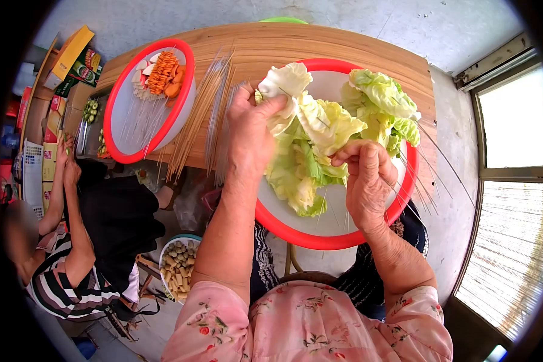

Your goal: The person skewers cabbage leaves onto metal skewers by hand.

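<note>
Over a red-rimmed white basin, my left hand grips a pale lettuce leaf between thumb and fingers. My right hand is closed in a pinch just beside the lower edge of a yellow-green leaf; what its fingertips hold is too small to make out. Loose green lettuce hangs below the leaves in the basin. More lettuce lies at the basin's back right, with thin skewers sticking out past the rim.
On the wooden table, bundled skewers lie beside a second red-rimmed basin with carrot pieces. A co-worker sits at the left. A bucket of cut pieces stands below; shelves with boxes line the far left.
</note>
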Motion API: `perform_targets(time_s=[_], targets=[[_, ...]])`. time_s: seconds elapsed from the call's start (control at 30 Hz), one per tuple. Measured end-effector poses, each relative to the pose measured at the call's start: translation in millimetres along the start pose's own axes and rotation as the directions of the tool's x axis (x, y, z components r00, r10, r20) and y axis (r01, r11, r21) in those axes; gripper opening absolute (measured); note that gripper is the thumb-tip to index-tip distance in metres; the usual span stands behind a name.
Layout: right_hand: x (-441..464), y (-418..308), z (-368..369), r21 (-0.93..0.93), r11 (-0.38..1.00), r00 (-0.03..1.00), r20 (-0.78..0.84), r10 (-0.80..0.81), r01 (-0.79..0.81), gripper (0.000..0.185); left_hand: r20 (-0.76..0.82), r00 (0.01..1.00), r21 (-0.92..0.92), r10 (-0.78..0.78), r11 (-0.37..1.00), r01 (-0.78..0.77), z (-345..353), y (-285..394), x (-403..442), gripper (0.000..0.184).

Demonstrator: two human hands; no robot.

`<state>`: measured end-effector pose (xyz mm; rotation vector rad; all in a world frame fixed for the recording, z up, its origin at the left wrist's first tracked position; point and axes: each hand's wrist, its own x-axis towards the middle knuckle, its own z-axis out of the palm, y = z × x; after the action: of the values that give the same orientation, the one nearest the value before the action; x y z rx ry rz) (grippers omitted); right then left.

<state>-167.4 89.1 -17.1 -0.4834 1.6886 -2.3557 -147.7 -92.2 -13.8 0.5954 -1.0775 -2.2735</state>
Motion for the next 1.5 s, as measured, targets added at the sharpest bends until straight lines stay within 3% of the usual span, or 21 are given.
perform_targets(time_s=[0.2, 0.4, 0.6, 0.9, 1.0, 1.2, 1.3, 1.5], targets=[[1, -1, -3, -0.228, 0.974, 1.0, -0.003, -0.017, 0.015, 0.04, -0.003, 1.0, 0.006, 0.027, 1.0, -0.027, 1, -2, -1, 0.029], [2, 3, -7, -0.129, 0.991, 0.999, 0.02, 0.031, -0.028, 0.034, 0.019, 1.0, 0.005, 0.015, 1.0, -0.015, 4, -2, -4, 0.03], [3, -2, -1, -0.222, 0.975, 0.999, -0.047, 0.011, -0.021, 0.04, 0.011, 0.999, 0.016, 0.042, 0.999, -0.042, 5, -4, -5, 0.029], [3, 7, -3, 0.07, 0.989, 0.99, -0.045, 0.13, -0.127, 0.035, 0.003, 0.997, 0.035, 0.079, 0.996, -0.079, 7, -6, -8, 0.032], [5, 5, 1, 0.072, 0.987, 0.982, -0.108, 0.154, -0.147, 0.041, 0.005, 0.997, 0.019, 0.078, 0.997, -0.078, 7, -7, -7, 0.032], [4, 6, 2, 0.086, 0.99, 0.992, -0.043, 0.12, -0.116, 0.035, 0.005, 0.998, 0.018, 0.065, 0.998, -0.065, 6, -6, -7, 0.031], [6, 3, 5, -0.007, 0.995, 0.992, -0.082, 0.099, -0.1, 0.043, 0.013, 0.999, 0.014, 0.044, 0.999, -0.044, 6, -6, -7, 0.031], [6, 4, 7, 0.002, 0.994, 0.991, -0.08, 0.109, -0.109, 0.043, 0.007, 1.0, -0.025, 0.025, 0.999, -0.025, 4, -6, -6, 0.031]])
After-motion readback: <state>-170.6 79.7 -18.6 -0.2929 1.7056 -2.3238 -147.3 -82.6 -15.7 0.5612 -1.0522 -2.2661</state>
